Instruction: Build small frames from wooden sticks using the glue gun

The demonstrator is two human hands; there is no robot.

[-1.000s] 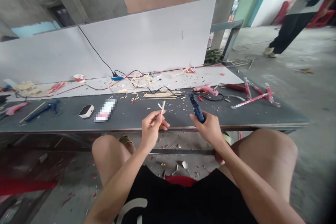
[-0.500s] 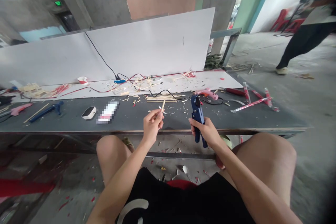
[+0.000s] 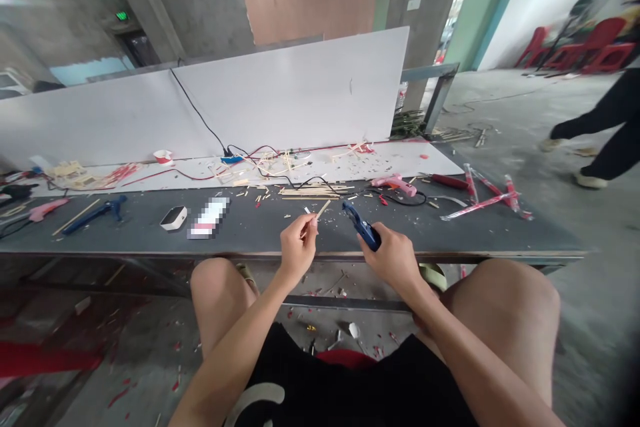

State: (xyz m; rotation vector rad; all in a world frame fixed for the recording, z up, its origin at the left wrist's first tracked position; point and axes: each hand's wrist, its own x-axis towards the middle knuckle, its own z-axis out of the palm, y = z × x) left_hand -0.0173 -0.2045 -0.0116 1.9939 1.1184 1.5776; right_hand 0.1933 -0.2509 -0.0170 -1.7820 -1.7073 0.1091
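Between thumb and fingers, my left hand [image 3: 299, 241] pinches a short wooden stick [image 3: 324, 208] that points up and to the right. My right hand [image 3: 393, 253] is wrapped round a dark blue hand tool [image 3: 363, 227], its head tilted up and left toward the stick but apart from it. Both hands are over the front edge of the grey table [image 3: 250, 230]. Behind them lies a bundle of thin wooden sticks [image 3: 315, 192] with small scraps around it.
On the left lie a blue clamp-like tool [image 3: 97, 215], a white device [image 3: 174, 217] and a blurred-out flat item [image 3: 209, 217]. A pink glue gun [image 3: 395, 184] and red-wrapped sticks [image 3: 483, 202] lie right. A person's legs [image 3: 607, 123] show at far right.
My right hand has turned the blue tool so its head leans left, nearer the stick. The stick in my left hand now tilts more to the right. The person at the right has moved.
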